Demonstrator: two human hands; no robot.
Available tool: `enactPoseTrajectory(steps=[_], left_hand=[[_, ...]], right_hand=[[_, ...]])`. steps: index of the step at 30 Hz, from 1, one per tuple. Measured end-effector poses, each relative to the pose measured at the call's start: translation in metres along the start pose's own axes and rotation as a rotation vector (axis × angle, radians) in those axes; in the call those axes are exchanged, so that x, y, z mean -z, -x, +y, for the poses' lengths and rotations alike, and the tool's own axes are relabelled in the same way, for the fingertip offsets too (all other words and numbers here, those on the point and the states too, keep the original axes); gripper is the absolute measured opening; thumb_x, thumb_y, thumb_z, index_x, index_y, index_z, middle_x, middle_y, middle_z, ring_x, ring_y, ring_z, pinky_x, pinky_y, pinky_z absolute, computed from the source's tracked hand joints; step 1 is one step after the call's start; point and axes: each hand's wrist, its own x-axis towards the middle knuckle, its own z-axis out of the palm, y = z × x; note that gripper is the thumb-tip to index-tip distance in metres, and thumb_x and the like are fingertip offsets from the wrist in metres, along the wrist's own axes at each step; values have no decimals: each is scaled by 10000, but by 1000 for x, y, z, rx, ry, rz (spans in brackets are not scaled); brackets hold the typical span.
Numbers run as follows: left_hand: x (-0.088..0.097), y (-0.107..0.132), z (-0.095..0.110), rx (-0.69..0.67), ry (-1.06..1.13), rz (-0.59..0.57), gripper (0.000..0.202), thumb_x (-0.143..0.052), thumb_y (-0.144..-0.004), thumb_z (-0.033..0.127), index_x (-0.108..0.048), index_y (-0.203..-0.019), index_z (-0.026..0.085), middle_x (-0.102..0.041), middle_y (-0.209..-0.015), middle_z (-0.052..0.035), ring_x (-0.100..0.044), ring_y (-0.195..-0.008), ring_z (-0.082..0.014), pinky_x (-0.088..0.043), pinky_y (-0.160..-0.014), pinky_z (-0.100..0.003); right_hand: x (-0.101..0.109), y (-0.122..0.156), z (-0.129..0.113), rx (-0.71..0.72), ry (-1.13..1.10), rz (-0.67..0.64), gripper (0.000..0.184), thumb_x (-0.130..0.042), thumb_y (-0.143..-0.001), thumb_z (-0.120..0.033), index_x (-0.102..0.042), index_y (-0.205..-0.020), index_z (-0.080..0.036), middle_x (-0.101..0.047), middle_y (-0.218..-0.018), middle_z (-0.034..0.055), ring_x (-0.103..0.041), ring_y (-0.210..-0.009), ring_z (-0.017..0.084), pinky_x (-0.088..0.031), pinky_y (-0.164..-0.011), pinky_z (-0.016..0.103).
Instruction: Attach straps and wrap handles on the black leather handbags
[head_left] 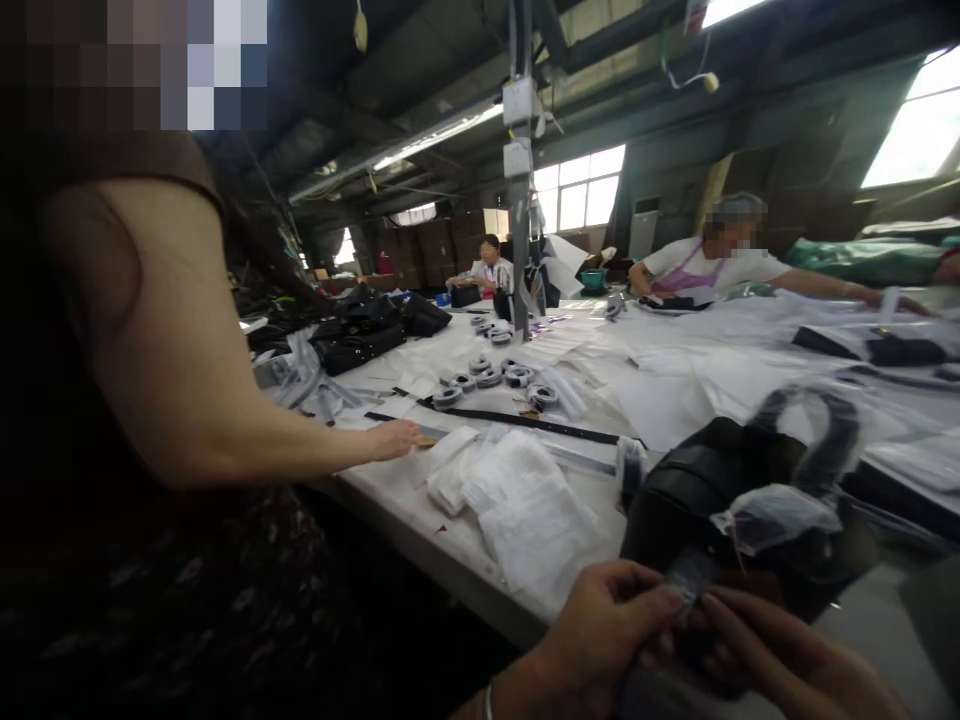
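Head view: hands [600,630] on black bag [712,480]

coiled rolls [487,378], black strap [540,423], white packets [525,505], co-worker's hand [395,438]

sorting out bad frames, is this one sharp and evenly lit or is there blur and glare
Head view: motion blur smears the black bag and the left hand and right hand at it; the window at upper right is blown out white while the roof stays dark; the co-worker's arm at left is close and soft; the table looks stretched by the wide lens.
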Motion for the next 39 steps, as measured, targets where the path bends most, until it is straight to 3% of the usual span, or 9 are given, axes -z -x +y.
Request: enactPoseTrajectory(steps=[3,7,19,23,27,30,33,36,39], left_hand=[[-4,2,0,1,-21,40,418,-734,-743,511,-683,-844,109,-598,-699,1,-396,-448,-27,-210,-403,-180],[-6,2,1,-1,-69,60,389,-706,-780,497,-641,-812,115,-523,-624,40,-329,-417,-16,-156,-381,-171],[-4,-2,-8,82,29,-56,393,-688,-805,506,-595,-819,124,-549,-616,33,-293,-382,8,-150,-355,-138],[-4,1,-5,133,42,-83,407,-708,-780,521,-594,-787,130,-506,-547,56,-276,-368,6,-140,-345,-132],[-5,4,-4,146,51,-60,424,-746,-739,524,-597,-783,129,-501,-578,65,-281,-367,14,-155,-336,-124],[-5,4,-7,128,49,-74,441,-717,-759,548,-576,-745,130,-509,-553,53,-301,-358,8,-173,-331,-123],[-3,3,-10,145,99,-88,461,-736,-739,556,-566,-732,128,-501,-547,57,-301,-350,13,-186,-327,-120],[-3,4,-8,198,225,-126,448,-794,-705,505,-589,-796,117,-497,-620,66,-280,-379,30,-178,-335,-104],[-4,6,-2,245,299,-162,437,-818,-693,471,-600,-837,120,-494,-643,69,-274,-400,33,-155,-339,-96]], right_hand=[[-2,9,-13,-117,-47,-66,453,-675,-670,-601,-810,-894,-232,-785,-774,62,-740,-668,260,-570,-519,234],[-9,17,-35,-159,-74,-25,437,-625,-733,-579,-793,-914,-218,-751,-652,34,-699,-582,218,-543,-546,245],[-35,25,-40,8,1,146,296,-465,-877,-405,-687,-855,-211,-728,-682,40,-681,-596,199,-476,-546,250],[-36,22,-41,-18,22,125,224,-473,-859,-365,-632,-799,-220,-664,-555,7,-607,-454,172,-417,-462,243],[-34,19,-42,21,80,175,205,-543,-797,-319,-619,-642,-207,-641,-548,20,-589,-502,170,-403,-513,259],[-34,22,-41,-32,-169,34,209,-590,-791,-349,-689,-727,-177,-609,-542,8,-546,-477,144,-400,-489,245],[-33,30,-41,-228,-685,-176,358,-696,-754,-394,-713,-1025,-160,-568,-550,-34,-364,-370,49,-335,-397,183],[-28,33,-42,-387,-1114,-310,486,-773,-673,-211,-688,-1148,-158,-612,-667,-15,-293,-409,-6,-284,-399,115],[-22,27,-43,-495,-1345,-454,472,-737,-644,-98,-702,-1115,-87,-604,-654,-7,-309,-421,-21,-269,-399,80]])
